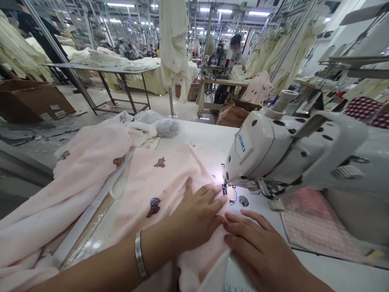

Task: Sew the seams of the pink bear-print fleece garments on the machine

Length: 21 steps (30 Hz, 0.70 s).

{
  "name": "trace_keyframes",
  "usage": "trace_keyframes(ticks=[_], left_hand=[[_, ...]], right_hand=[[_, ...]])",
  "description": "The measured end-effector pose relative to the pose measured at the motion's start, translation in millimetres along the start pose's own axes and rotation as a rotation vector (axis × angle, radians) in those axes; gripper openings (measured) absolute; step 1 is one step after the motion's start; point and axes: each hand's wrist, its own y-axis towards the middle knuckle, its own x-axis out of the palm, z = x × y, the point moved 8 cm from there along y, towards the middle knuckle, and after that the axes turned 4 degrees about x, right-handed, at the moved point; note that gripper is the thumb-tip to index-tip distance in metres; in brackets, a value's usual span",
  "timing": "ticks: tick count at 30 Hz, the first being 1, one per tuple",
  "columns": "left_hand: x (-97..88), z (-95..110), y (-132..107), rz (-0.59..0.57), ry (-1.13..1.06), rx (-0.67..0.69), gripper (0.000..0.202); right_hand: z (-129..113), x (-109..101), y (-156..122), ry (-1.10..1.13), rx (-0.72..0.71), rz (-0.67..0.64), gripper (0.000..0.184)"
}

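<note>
My left hand (196, 217) lies flat, fingers stretched out, on a pale pink fabric (158, 182) printed with small cartoon animals. Its fingertips reach almost to the lit needle area (225, 187) of a white sewing machine (291, 154). My right hand (258, 247) rests flat beside it, fingers extended, pressing the fabric's edge just in front of the needle. A silver bangle (139, 255) circles my left wrist. More of the same pink fabric (75, 178) is piled to the left on the white table (200, 134).
A pink patterned cloth (313, 223) lies under the machine's arm at right. Behind stand a metal table with stacked cream garments (103, 61), cardboard boxes (30, 99), hanging cream garments (174, 44), and a person seated at another machine (234, 50).
</note>
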Motion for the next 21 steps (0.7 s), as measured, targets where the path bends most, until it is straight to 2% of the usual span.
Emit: trace_keyframes(ticks=[3, 5, 9, 12, 17, 21], left_hand=[[-1.0, 0.4, 0.2, 0.011, -0.01, 0.013, 0.03], [-2.1, 0.5, -0.2, 0.031, -0.002, 0.032, 0.027], [0.2, 7.2, -2.1, 0.058, -0.008, 0.188, 0.02], [2.0, 3.1, 0.1, 0.074, -0.037, 0.227, 0.022], [-3.4, -15.9, 16.6, 0.134, -0.04, 0.192, 0.018], [-10.5, -32.6, 36.2, 0.152, 0.008, 0.161, 0.017]], right_hand=[[-3.5, -0.3, -2.1, -0.06, -0.019, -0.01, 0.023], [-7.5, -2.0, -6.6, -0.069, -0.029, 0.029, 0.023], [-11.9, -1.1, -18.5, -0.041, -0.016, 0.123, 0.021], [-9.6, 3.1, -19.1, -0.03, -0.026, 0.1, 0.021], [11.9, 2.9, -1.7, -0.044, 0.018, 0.041, 0.023], [31.7, 14.1, 8.8, -0.124, 0.081, -0.03, 0.019]])
